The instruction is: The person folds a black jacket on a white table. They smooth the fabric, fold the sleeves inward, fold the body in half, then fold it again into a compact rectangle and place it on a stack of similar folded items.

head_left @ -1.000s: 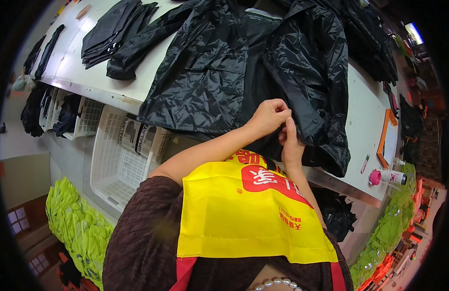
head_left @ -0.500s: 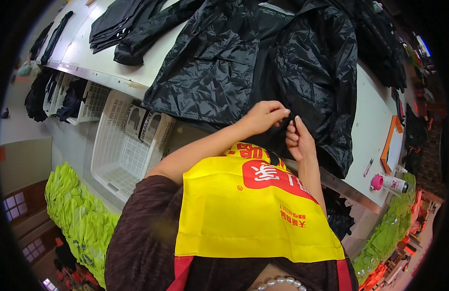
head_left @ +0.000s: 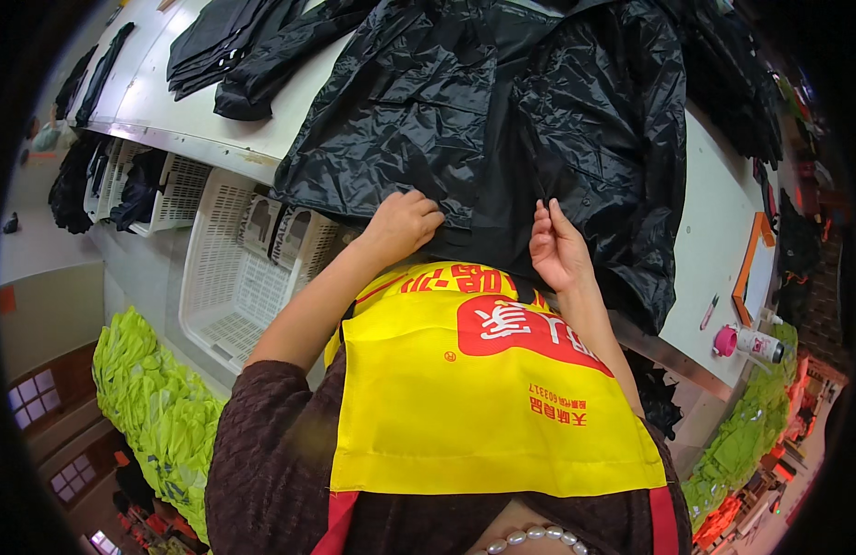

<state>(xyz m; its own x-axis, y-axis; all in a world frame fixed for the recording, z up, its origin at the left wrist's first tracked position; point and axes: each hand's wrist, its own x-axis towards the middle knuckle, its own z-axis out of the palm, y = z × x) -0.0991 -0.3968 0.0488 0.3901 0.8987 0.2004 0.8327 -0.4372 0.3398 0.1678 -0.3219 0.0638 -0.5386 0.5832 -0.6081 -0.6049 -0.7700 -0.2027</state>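
A shiny black jacket (head_left: pixel 418 129) lies spread on the white table with its front parted, and its lower hem hangs over the near edge. My left hand (head_left: pixel 402 225) is at the hem of the left front panel, fingers curled together on the fabric. On the other side of the opening, my right hand (head_left: pixel 559 248) pinches the edge of the right front panel between thumb and fingers. The fabric inside each grip is mostly hidden. Dark lining shows between the two hands.
White plastic baskets (head_left: pixel 189 277) stand under the table edge at left. Folded black garments (head_left: pixel 201 55) lie at the far left. At right are an orange-framed board (head_left: pixel 748 268), a bottle with a pink cap (head_left: pixel 726 341) and a pen-like tool (head_left: pixel 709 313). Lime-green garments (head_left: pixel 155 407) are heaped lower left.
My left hand has moved left, away from my right hand, to the left panel's hem. My right hand has shifted slightly left and up. The front opening lies wider apart.
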